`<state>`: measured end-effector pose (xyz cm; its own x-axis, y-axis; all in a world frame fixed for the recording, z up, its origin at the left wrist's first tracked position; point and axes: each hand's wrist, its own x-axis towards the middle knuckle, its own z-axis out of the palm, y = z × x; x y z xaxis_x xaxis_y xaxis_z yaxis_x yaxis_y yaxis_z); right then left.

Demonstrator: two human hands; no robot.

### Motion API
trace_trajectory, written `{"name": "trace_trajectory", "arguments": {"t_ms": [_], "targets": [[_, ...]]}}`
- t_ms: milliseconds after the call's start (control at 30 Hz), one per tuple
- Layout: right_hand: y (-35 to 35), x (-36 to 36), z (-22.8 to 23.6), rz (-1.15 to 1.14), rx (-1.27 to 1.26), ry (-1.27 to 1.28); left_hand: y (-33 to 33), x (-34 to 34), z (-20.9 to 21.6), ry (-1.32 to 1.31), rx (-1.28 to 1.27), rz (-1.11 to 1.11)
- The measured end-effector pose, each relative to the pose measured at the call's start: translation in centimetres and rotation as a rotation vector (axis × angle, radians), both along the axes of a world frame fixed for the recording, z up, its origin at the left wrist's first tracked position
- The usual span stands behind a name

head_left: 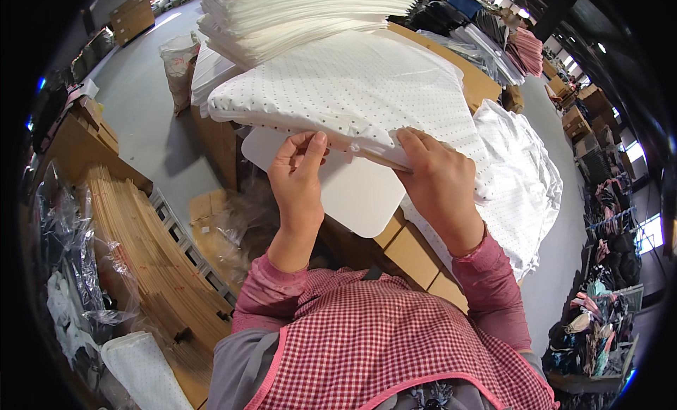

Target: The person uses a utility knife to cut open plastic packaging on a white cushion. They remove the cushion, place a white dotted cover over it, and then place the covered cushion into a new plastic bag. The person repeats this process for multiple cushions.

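A white cloth cover with small dark dots (352,78) lies over a flat shape in front of me, and its near edge runs between my hands. My left hand (300,172) pinches that edge between thumb and fingertips. To the right, my right hand (441,181) is closed round the same edge, thumb on top. A narrow beige strip (381,160) shows along the edge beside my right thumb; I cannot tell what it is. Below the cloth, a white board with rounded corners (356,198) sticks out toward me.
A tall stack of folded white sheets (303,22) rises behind the cover. Crumpled dotted cloth (522,177) hangs at the right. Cardboard boxes (416,255) stand under the work. Flattened cartons (134,248) and clear plastic film (70,241) fill the left side.
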<state>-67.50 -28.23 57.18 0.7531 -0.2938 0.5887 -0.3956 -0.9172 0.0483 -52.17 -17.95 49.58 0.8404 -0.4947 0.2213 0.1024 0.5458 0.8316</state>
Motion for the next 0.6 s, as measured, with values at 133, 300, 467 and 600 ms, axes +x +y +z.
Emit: {"name": "trace_trajectory", "arguments": {"t_ms": [133, 300, 467, 600], "targets": [[0.1, -0.1, -0.6, 0.017, 0.005, 0.014, 1.1, 1.0, 0.0, -0.013, -0.098, -0.104], [0.2, -0.1, -1.9, 0.026, -0.031, 0.032, 2.2, 2.4, 1.5, 0.028, 0.061, -0.184], [0.5, 0.3, -3.3, 0.031, -0.058, 0.067, 2.6, 3.4, 3.4, 0.03, 0.147, -0.246], [0.5, 0.5, -3.6, 0.028, -0.062, 0.064, 4.5, 3.5, 3.5, -0.505, 0.285, -0.028]]}}
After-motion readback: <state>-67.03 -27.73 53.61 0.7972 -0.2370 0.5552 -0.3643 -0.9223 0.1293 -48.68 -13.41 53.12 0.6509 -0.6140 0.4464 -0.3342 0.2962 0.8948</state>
